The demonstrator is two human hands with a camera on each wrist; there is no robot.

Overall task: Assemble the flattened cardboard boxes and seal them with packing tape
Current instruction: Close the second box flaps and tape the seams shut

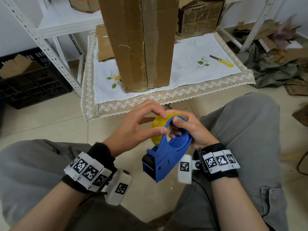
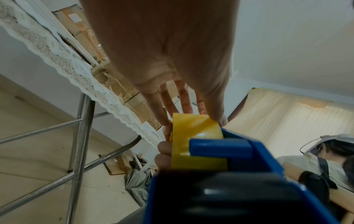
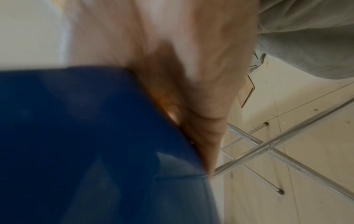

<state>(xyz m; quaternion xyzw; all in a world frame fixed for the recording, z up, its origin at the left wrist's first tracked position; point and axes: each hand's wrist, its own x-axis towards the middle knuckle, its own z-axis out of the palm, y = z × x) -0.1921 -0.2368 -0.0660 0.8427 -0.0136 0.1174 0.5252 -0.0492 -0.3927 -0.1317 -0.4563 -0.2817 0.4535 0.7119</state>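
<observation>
Blue plastic tape dispenser (image 1: pixel 168 153), one item, which we hold over our lap between grey-trousered knees, its serrated cutter end pointing down toward us. Our right hand (image 1: pixel 191 130) grasps it, fingers curled through the round opening in its side plate; the right wrist view shows only blurred blue plastic against the palm. A yellow tape roll (image 1: pixel 157 125) sits mounted in the dispenser. Our left hand (image 1: pixel 135 130) pinches the roll's rim, thumb on the near edge and fingertips (image 2: pixel 162 119) over the far edge, as the left wrist view confirms. A tall cardboard box (image 1: pixel 141 42), brown, stands upright on the worktop (image 1: pixel 166 95), its centre seam facing us and covered with clear tape on the right flap. The worktop carries a white embroidered cloth (image 1: pixel 200 64) with a lace zigzag border. A flat cardboard piece (image 1: pixel 104 45) lies behind the box at left. A yellow-handled utility knife (image 1: pixel 221 60) lies on the cloth at right, well apart from the box. A printed carton (image 1: pixel 200 19) sits at the far right corner. White metal shelving (image 1: pixel 55 27) stands to the left, with a black plastic crate (image 1: pixel 33 80) on the floor beneath it, holding cardboard. Cardboard scraps and grey fabric (image 1: pixel 275 70) lie on the floor at right.
</observation>
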